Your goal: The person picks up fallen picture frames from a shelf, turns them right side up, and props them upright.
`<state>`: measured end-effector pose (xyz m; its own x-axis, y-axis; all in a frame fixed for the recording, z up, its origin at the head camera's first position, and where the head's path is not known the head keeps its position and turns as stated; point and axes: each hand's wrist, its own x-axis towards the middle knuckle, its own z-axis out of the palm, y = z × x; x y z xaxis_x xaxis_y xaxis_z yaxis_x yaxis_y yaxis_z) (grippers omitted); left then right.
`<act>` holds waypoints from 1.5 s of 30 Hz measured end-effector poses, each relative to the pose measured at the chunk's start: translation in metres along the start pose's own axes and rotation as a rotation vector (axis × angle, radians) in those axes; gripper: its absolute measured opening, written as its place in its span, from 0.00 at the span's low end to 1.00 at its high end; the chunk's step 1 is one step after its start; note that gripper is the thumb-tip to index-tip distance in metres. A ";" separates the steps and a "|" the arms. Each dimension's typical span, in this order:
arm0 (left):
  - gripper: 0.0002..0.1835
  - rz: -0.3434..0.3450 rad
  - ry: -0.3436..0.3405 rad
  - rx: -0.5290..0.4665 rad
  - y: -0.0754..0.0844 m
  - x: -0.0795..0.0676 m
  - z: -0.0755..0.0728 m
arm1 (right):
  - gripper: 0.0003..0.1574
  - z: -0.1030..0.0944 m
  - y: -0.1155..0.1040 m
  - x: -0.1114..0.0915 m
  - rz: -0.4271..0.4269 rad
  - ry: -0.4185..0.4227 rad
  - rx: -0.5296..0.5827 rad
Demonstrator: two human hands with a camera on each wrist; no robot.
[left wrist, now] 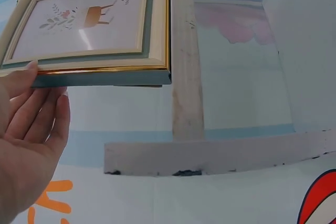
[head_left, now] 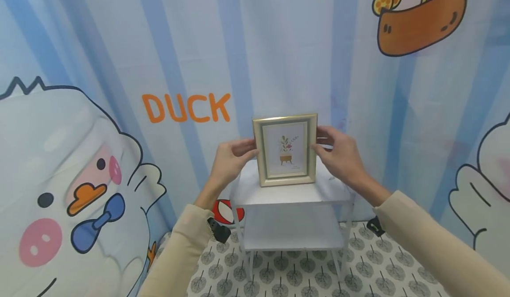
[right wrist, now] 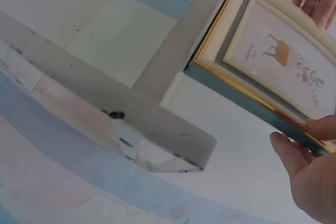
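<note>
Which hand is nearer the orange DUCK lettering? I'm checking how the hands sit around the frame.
Left. The left hand holds the picture frame on the side toward the DUCK lettering; the right hand holds its far side.

Layout, taken from the shelf unit (head_left: 291, 195). On its top shelf I see the picture frame (head_left: 285, 150), upright, facing me, toward the back edge as far as I can judge. My left hand (head_left: 230, 160) sits at the frame's left side, my right hand (head_left: 339, 157) at its right side, both above the top shelf. A lower shelf (head_left: 292, 235) lies directly beneath. Behind the unit hangs the curtain (head_left: 279, 44). Under the unit lies the floor mat (head_left: 295, 279).
</note>
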<state>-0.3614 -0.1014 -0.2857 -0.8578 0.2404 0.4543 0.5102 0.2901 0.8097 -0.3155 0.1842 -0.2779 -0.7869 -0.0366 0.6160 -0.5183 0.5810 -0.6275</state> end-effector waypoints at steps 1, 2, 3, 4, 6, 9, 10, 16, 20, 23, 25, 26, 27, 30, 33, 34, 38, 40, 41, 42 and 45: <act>0.22 -0.001 -0.004 0.011 -0.001 0.000 0.000 | 0.29 -0.001 -0.001 -0.002 0.002 -0.009 -0.009; 0.22 -0.005 -0.005 0.017 -0.002 -0.001 0.000 | 0.29 -0.001 -0.002 -0.003 0.003 -0.022 -0.016; 0.22 -0.008 -0.005 0.018 -0.003 -0.001 0.000 | 0.30 -0.001 -0.003 -0.005 0.005 -0.037 -0.024; 0.22 -0.009 -0.008 0.016 -0.004 -0.002 0.001 | 0.31 -0.002 -0.004 -0.007 0.010 -0.053 -0.029; 0.22 -0.011 -0.014 0.010 -0.006 -0.002 0.001 | 0.33 -0.002 -0.007 -0.012 0.024 -0.085 -0.034; 0.23 -0.019 -0.019 0.003 -0.007 -0.002 0.002 | 0.36 -0.003 -0.011 -0.017 0.060 -0.116 -0.038; 0.23 -0.019 -0.017 0.000 -0.007 -0.002 0.002 | 0.36 -0.003 -0.013 -0.018 0.077 -0.123 -0.024; 0.22 -0.007 0.007 -0.020 -0.006 -0.002 0.002 | 0.39 -0.001 -0.022 -0.017 0.149 -0.154 0.095; 0.21 0.001 0.003 -0.036 -0.006 -0.004 0.004 | 0.41 0.002 -0.023 -0.013 0.174 -0.157 0.146; 0.22 0.006 0.003 -0.026 -0.006 -0.006 0.005 | 0.42 0.004 -0.021 -0.008 0.197 -0.148 0.144; 0.22 0.012 0.009 -0.019 -0.006 -0.007 0.007 | 0.42 0.005 -0.019 -0.004 0.218 -0.142 0.137; 0.22 0.017 0.012 -0.014 -0.005 -0.007 0.007 | 0.42 0.005 -0.018 -0.001 0.229 -0.139 0.143; 0.22 0.024 0.017 -0.006 -0.005 -0.007 0.008 | 0.41 0.006 -0.017 0.001 0.235 -0.137 0.154; 0.23 0.047 0.030 -0.012 -0.006 -0.008 0.010 | 0.38 0.008 -0.015 0.008 0.247 -0.133 0.196; 0.24 0.064 0.038 -0.030 -0.007 -0.009 0.014 | 0.37 0.011 -0.012 0.015 0.260 -0.132 0.223; 0.25 0.065 0.039 -0.039 -0.007 -0.009 0.015 | 0.37 0.012 -0.011 0.017 0.264 -0.131 0.229; 0.27 0.055 0.040 -0.050 -0.006 -0.010 0.020 | 0.38 0.015 -0.006 0.026 0.278 -0.139 0.244; 0.27 0.047 0.034 -0.058 -0.004 -0.010 0.023 | 0.38 0.016 -0.003 0.031 0.279 -0.142 0.259; 0.27 0.047 0.031 -0.062 -0.002 -0.010 0.025 | 0.38 0.017 -0.001 0.033 0.279 -0.142 0.262; 0.27 0.048 0.026 -0.068 -0.001 -0.010 0.027 | 0.38 0.018 0.000 0.035 0.281 -0.142 0.269; 0.26 0.067 0.020 -0.084 0.002 -0.010 0.033 | 0.38 0.020 0.004 0.041 0.289 -0.137 0.278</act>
<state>-0.3495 -0.0727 -0.3013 -0.8236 0.2382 0.5148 0.5598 0.1948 0.8054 -0.3563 0.1690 -0.2648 -0.9405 -0.0235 0.3389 -0.3260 0.3423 -0.8812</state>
